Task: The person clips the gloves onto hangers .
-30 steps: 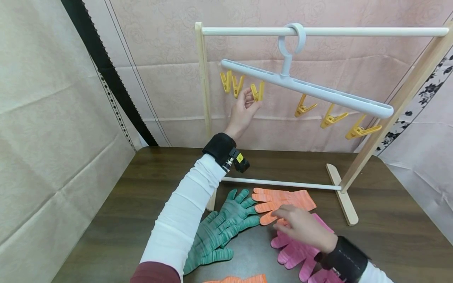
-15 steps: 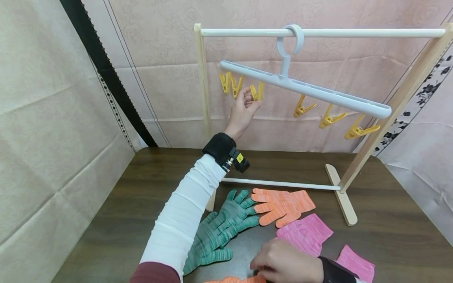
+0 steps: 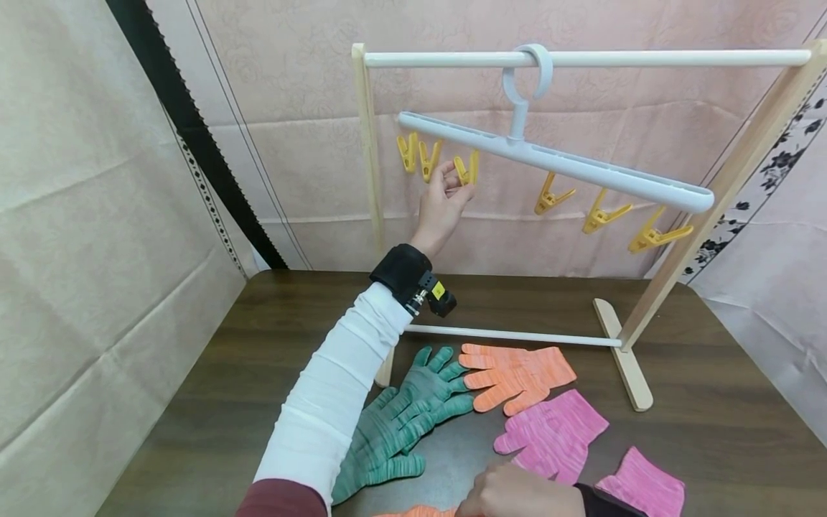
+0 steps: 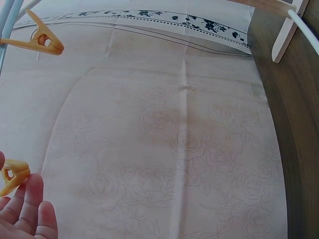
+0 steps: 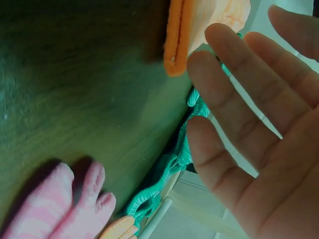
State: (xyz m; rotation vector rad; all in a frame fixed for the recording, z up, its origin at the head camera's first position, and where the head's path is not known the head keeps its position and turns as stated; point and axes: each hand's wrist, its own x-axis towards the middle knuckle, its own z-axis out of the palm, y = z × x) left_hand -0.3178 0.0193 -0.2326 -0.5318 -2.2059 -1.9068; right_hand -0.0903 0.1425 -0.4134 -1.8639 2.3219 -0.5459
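Clip [image 3: 461, 171], yellow, third from the left end beneath the pale blue hanger [image 3: 555, 160]: pinched between thumb and fingers of the left hand [image 3: 441, 212]. The right hand [image 3: 520, 494] is just beside the near orange glove [image 3: 416, 512], fingers extended and spread; contact cannot be determined. Green gloves [image 3: 400, 427], pink gloves [image 3: 558, 431] and the far orange glove [image 3: 520, 375] lie on the table [image 3: 194, 402].

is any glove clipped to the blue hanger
No, the yellow clips along the blue hanger hold no glove, and the pink gloves lie on the table.
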